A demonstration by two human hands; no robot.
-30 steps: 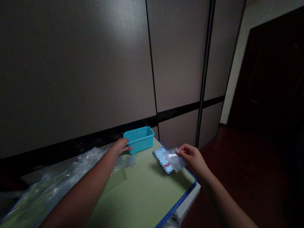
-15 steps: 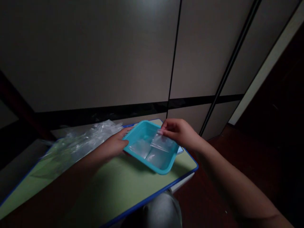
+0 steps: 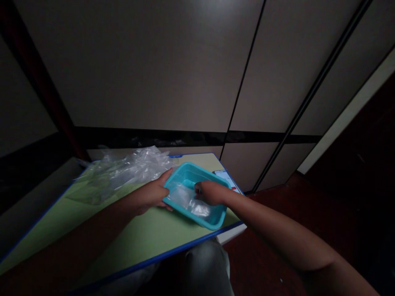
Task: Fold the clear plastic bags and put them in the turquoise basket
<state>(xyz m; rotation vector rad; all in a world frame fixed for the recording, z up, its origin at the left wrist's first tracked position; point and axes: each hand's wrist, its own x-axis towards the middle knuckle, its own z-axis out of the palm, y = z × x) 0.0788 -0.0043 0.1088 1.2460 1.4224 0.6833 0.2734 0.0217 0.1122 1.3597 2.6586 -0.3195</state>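
Observation:
My left hand (image 3: 157, 192) grips the left side of a turquoise plastic basin (image 3: 212, 226), its thumb over the rim and its fingers below. Inside the basin lie small clear plastic bags (image 3: 180, 195), flat on the bottom. My right hand (image 3: 211, 192) reaches down into the basin from the right. Its fingers are curled and pressed together close to the bags, and whatever they pinch is hidden by the hand.
A crumpled heap of clear plastic (image 3: 132, 166) lies on the left of the green, blue-edged table (image 3: 132, 238). A phone with a lit screen (image 3: 226, 179) rests behind the basin. Cabinet doors (image 3: 160, 74) stand right behind the table. My knee (image 3: 206, 267) is under its front edge.
My right hand has lowered into the basin; the small bag it held up is now hidden from sight. The camera view has shifted, and the phone shows more fully.

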